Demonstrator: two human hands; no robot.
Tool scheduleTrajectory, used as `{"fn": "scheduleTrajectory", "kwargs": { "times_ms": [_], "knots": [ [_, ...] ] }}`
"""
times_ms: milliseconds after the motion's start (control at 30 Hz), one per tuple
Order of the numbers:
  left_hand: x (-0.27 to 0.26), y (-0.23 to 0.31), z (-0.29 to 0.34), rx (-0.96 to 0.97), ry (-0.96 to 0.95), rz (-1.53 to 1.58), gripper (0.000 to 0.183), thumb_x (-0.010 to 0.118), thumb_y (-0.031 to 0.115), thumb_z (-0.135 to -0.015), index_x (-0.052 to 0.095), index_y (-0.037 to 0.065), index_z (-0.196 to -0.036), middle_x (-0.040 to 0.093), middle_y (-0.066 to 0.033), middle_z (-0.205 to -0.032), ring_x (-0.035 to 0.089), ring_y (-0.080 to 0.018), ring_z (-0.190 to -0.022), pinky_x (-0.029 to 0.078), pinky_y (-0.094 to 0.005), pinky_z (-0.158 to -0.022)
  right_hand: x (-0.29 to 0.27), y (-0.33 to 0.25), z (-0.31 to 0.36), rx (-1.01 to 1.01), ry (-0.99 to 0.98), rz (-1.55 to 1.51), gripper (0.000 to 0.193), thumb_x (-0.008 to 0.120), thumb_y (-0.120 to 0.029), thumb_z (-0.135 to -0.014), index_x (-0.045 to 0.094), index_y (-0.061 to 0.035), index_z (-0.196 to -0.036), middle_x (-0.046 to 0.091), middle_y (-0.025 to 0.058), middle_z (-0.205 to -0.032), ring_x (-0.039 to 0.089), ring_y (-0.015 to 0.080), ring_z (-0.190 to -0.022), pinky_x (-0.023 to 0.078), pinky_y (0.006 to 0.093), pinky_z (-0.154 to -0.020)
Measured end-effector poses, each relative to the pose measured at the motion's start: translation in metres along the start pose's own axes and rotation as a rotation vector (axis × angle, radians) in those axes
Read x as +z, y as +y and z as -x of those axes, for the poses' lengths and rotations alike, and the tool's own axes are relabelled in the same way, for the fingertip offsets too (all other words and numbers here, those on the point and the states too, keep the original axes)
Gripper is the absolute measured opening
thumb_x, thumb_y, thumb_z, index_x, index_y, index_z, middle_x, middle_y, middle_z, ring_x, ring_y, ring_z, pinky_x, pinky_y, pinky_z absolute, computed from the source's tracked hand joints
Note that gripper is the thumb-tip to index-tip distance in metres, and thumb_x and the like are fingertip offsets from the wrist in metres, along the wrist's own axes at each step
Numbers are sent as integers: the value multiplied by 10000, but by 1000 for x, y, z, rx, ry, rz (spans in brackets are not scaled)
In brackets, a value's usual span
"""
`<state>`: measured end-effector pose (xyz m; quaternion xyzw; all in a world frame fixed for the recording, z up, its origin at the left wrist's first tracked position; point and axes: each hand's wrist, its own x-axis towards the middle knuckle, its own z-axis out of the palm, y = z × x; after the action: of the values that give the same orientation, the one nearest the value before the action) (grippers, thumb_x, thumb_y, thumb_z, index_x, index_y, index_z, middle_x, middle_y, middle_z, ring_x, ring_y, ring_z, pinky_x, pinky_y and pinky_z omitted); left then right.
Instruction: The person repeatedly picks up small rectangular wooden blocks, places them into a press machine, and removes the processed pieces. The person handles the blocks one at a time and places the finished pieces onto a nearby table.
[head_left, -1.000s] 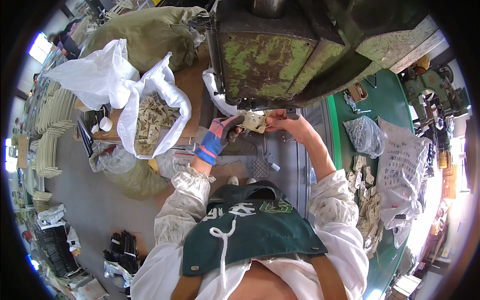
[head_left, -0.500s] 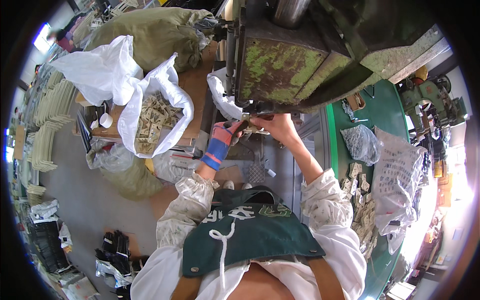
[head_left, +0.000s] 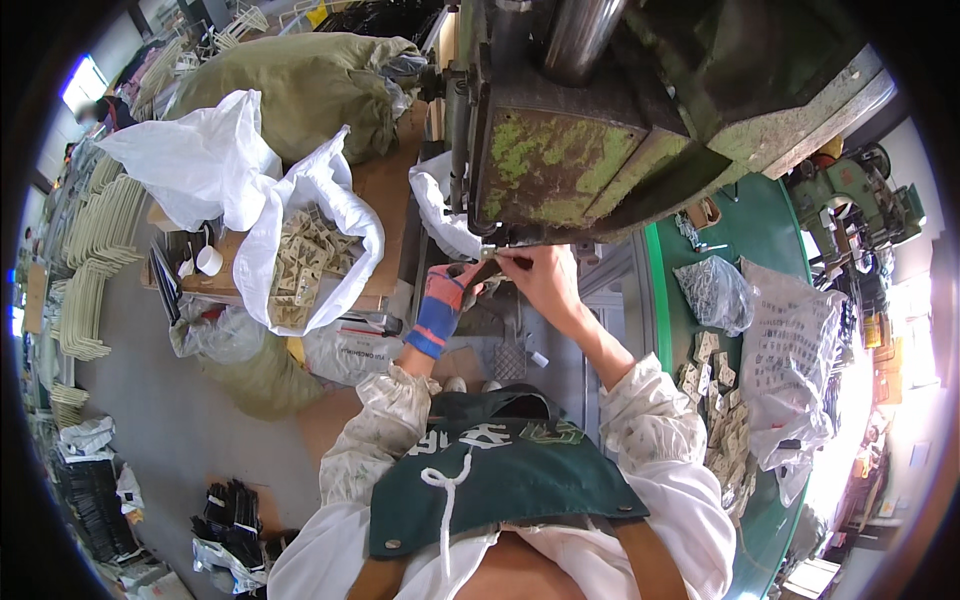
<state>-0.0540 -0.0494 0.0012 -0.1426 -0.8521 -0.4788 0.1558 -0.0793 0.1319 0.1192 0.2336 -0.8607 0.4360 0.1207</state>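
My left hand (head_left: 446,298), in a red and blue glove with dark fingertips, is closed at the front of a green-painted press (head_left: 560,165), below its heavy worn head. Bare and pinching, my right hand (head_left: 545,282) meets it from the right. The fingertips of both hands come together around a small piece, mostly hidden by the fingers and too small to name. To the left, an open white sack (head_left: 368,262) holds many small beige plates with holes (head_left: 305,262). More such plates (head_left: 715,400) lie heaped on the green table at right.
A green table (head_left: 745,225) runs along the right, bearing a clear bag of small parts (head_left: 716,290) and a large printed white sack (head_left: 785,350). A big olive sack (head_left: 290,90) lies at back left. Bundled black parts (head_left: 232,520) sit on the floor.
The view has shifted slightly, so the press appears larger and both hands sit a little lower. My fingers stay together at the press, the right ones still pinched.
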Motion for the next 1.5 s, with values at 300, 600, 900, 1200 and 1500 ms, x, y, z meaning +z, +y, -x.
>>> {"fn": "scheduleTrajectory", "kwargs": {
  "times_ms": [300, 600, 900, 1200, 1500],
  "knots": [
    [-42, 28, -31, -671, -268, 632, 167, 615, 119, -846, 675, 17, -963, 624, -16, -656, 556, -57, -541, 402, -205, -453, -2, 38, -2, 496, -196, -664, 389, 782, -219, -737, 605, 37, -970, 653, 93, -852, 612, 113, -738, 501, 258, -663],
    [-42, 38, -39, -726, -270, 618, 226, 673, 251, -829, 677, 26, -844, 622, -13, -656, 550, -64, -547, 406, -199, -473, 8, 30, 8, 691, -204, -763, 349, 804, -216, -707, 577, 5, -855, 617, 56, -810, 605, 97, -699, 496, 207, -620],
    [-36, 49, -39, -335, -95, 307, 392, 686, 358, -801, 639, -11, -677, 606, -62, -589, 530, -128, -534, 405, -288, -549, -28, 20, 19, 630, -165, -710, 264, 589, -241, -906, 533, 15, -941, 634, 86, -790, 629, 147, -673, 543, 273, -567],
    [-26, 26, -24, -554, -114, 619, 242, 744, 197, -773, 638, -21, -769, 614, -35, -730, 581, -102, -661, 514, -258, -591, -25, 25, 26, 629, -163, -758, 250, 637, -198, -872, 533, 28, -895, 650, 133, -789, 654, 179, -640, 552, 273, -571],
    [-16, 30, -22, -535, 26, 842, 208, 745, 163, -772, 623, -1, -736, 609, -12, -689, 563, -90, -599, 461, -237, -544, -24, 25, 29, 621, -124, -760, 284, 633, -238, -877, 533, 25, -915, 642, 111, -779, 648, 164, -638, 550, 258, -580]
  ]
}}
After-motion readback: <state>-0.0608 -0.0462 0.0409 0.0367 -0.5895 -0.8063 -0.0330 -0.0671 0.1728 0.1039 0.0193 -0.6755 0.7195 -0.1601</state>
